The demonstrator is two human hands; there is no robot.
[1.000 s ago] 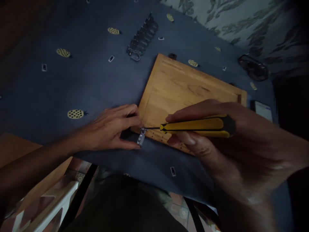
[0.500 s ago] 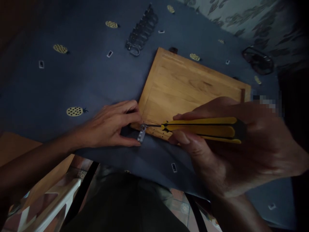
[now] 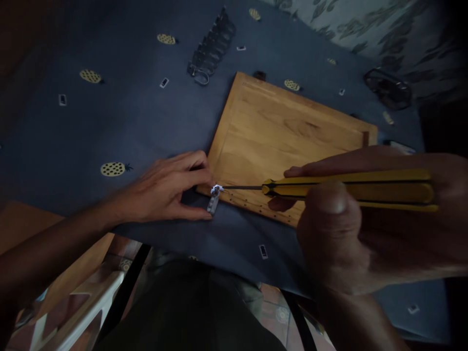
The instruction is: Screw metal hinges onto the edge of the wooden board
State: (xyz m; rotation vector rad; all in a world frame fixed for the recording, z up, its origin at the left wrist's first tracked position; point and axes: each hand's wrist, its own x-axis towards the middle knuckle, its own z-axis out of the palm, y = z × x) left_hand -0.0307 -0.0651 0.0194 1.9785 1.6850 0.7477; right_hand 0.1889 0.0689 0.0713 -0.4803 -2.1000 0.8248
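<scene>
A wooden board [image 3: 285,131] lies on a dark blue patterned cloth [image 3: 109,126]. At its near left corner sits a small metal hook [image 3: 214,200], pinched between thumb and forefinger of my left hand [image 3: 166,190]. My right hand [image 3: 369,219] is wrapped round the yellow-and-black handle of a screwdriver [image 3: 351,189]. The screwdriver's thin shaft runs left, its tip at the top of the hook. A row of small holes runs along the board's near edge.
A rack of several metal hooks [image 3: 210,48] lies on the cloth beyond the board. A dark round object [image 3: 387,88] sits at the far right. A white plastic chair [image 3: 73,312] and tiled floor show below the table edge.
My right hand has slid back along the screwdriver toward the camera, showing more of the shaft. The tip stays at the hook. My left hand has barely moved.
</scene>
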